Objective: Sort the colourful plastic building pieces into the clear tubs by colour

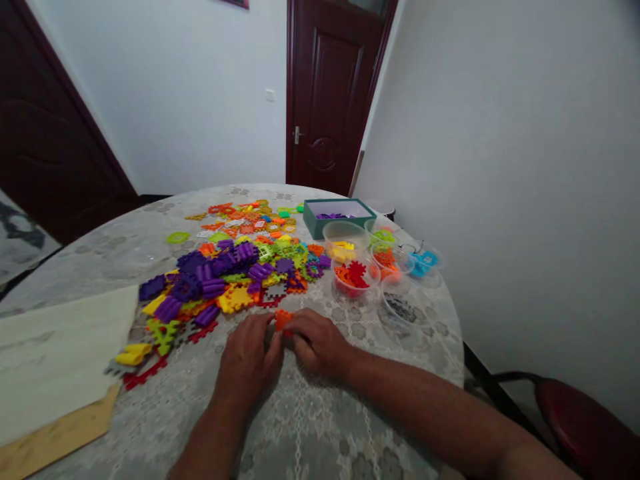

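Observation:
My left hand (pixel 249 363) and my right hand (pixel 317 343) meet on the lace tablecloth (pixel 310 427) near the table's front. Between their fingertips sits a small orange plastic building piece (pixel 283 320), pinched from both sides. Just beyond my hands lies a wide spread of plastic interlocking pieces (pixel 230 267) in purple, yellow, orange, green and red. The parts of the orange piece under my fingers are hidden.
Several clear plastic bowls hold sorted pieces: red (pixel 354 277), yellow (pixel 343 243), orange (pixel 387 259), blue (pixel 425 261), one dark (pixel 403 308). A teal box (pixel 337 215) stands behind them. A pale board (pixel 55 353) lies at left. A dark red chair (pixel 580 417) stands at right.

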A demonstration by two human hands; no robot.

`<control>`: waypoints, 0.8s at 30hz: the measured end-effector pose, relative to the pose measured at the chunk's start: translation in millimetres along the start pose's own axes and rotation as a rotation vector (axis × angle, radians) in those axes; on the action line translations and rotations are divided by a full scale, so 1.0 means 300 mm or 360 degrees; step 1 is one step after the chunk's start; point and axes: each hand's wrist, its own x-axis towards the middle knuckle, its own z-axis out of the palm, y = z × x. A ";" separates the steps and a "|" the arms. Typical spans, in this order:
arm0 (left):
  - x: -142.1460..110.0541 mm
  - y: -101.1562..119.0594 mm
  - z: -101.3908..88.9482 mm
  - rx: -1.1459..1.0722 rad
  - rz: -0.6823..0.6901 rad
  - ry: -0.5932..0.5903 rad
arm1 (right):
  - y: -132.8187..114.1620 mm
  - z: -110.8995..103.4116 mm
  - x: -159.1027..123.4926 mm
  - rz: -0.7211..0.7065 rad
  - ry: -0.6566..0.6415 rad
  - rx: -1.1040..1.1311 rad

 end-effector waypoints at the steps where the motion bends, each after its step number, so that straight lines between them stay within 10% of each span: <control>1: 0.001 -0.003 -0.001 0.0013 -0.0002 -0.0006 | 0.000 -0.006 -0.001 -0.0069 -0.0020 -0.0083; 7: 0.007 -0.017 -0.012 0.0069 -0.0019 -0.0097 | -0.031 -0.177 0.052 -0.0315 0.0323 -0.0562; 15: 0.001 -0.046 -0.015 0.0083 -0.0083 -0.0166 | 0.154 -0.505 0.045 0.0419 0.0930 -0.1073; 24: 0.024 -0.037 -0.047 0.0121 -0.0085 -0.0182 | 0.229 -0.476 -0.012 0.0693 0.0697 -0.1161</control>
